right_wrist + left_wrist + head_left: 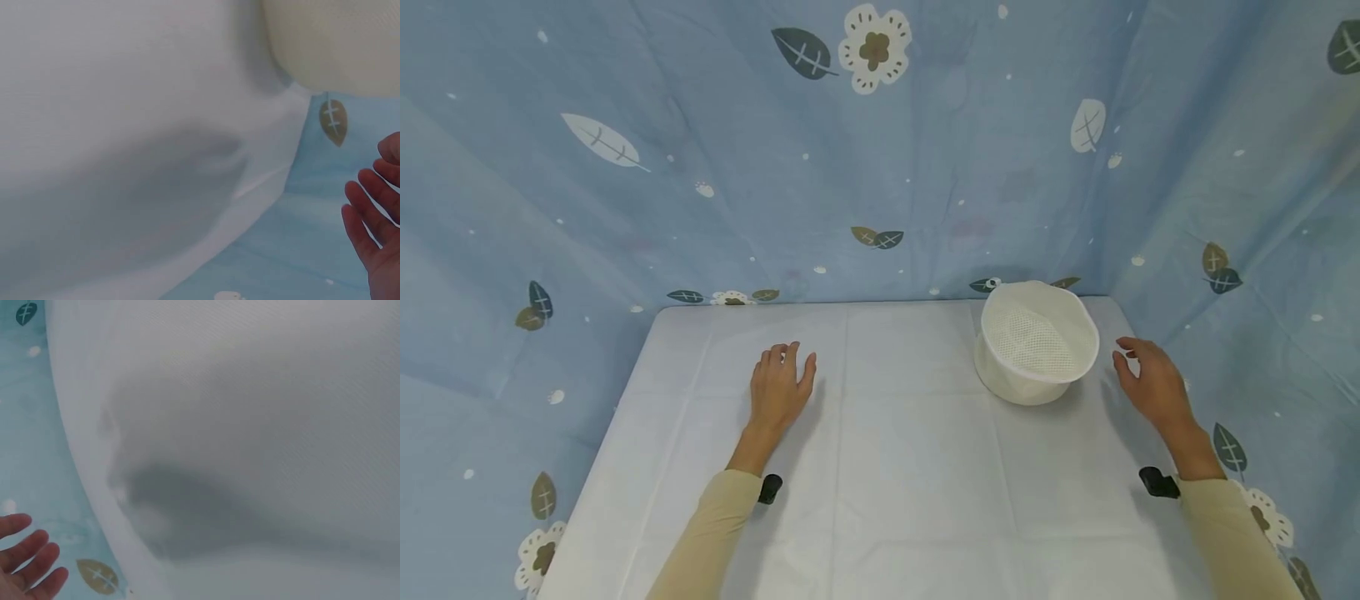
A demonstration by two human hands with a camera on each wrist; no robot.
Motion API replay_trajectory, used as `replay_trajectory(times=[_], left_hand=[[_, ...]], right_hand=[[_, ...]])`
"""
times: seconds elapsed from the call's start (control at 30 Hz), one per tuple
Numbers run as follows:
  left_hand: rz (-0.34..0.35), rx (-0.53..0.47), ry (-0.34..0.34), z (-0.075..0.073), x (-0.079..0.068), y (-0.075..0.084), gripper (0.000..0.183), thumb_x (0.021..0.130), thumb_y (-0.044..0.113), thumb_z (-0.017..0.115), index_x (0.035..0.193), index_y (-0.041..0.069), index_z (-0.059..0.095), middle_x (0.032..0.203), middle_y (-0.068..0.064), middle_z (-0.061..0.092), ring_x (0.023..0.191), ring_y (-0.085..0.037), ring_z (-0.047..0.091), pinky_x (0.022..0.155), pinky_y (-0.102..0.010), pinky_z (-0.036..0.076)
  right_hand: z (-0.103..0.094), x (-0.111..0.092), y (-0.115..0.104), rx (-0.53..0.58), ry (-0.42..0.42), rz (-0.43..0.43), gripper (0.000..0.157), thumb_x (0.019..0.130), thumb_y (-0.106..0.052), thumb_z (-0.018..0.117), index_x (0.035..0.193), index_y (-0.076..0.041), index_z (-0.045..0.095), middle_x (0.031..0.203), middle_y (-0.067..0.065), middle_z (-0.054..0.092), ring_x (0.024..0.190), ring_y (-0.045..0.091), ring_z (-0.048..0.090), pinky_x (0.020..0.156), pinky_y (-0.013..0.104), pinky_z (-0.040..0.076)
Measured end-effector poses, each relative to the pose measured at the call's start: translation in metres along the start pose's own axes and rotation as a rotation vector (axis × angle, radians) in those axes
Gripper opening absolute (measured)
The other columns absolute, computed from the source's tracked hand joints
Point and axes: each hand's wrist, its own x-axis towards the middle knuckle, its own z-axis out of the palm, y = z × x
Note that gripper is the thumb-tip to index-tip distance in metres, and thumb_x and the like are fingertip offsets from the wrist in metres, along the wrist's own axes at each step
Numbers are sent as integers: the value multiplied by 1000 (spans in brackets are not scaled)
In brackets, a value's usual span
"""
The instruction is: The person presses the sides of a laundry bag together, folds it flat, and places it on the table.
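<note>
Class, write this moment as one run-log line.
left hand: empty, over table | right hand: empty, beside basket, not touching | basket: on table

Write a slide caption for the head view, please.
Empty left hand over a white table; empty right hand beside a white mesh basket.

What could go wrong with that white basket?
The white basket stands near the far right corner of the table, so a tug to the right might drag it over the edge. The right hand is close beside it but not touching, so a clumsy bump could tip it. The left hand is well away on the other side, so it may not be able to steady the basket in time.
</note>
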Motion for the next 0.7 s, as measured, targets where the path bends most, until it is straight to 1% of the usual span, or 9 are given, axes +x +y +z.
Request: replay_trajectory(times=[0.1,0.23,0.33,0.5,0.7], left_hand=[[30,-22,42,3,4,6,37,97,24,69,109,-11,70,100,-29,67,83,-45,64,66,-54,56],[49,-52,64,8,9,14,34,97,22,69,107,-11,71,97,-28,67,81,-43,64,65,-52,56],[55,-71,68,12,12,21,32,97,21,69,106,-10,70,96,-27,68,81,-42,65,66,-51,56],[58,-102,69,17,19,32,31,98,21,69,106,-10,71,96,-25,69,82,-40,65,68,-49,57],[39,-151,38,19,27,48,31,100,21,67,107,-8,71,98,-24,70,84,-39,67,70,-47,59]], right_hand=[[-3,4,-4,15,-5,17,26,97,2,64,120,15,61,113,35,62,97,49,60,79,67,51],[-6,7,-8,41,-9,45,27,99,1,63,122,14,60,115,34,61,98,48,60,81,67,51],[-7,11,-9,69,-6,54,27,100,0,61,123,14,60,115,34,61,98,48,60,83,66,50],[-6,18,-9,104,8,49,27,102,-2,58,125,14,61,115,33,62,97,46,61,80,64,48],[-7,26,-12,111,13,70,29,104,-5,56,127,12,60,117,33,62,98,46,61,80,62,48]])
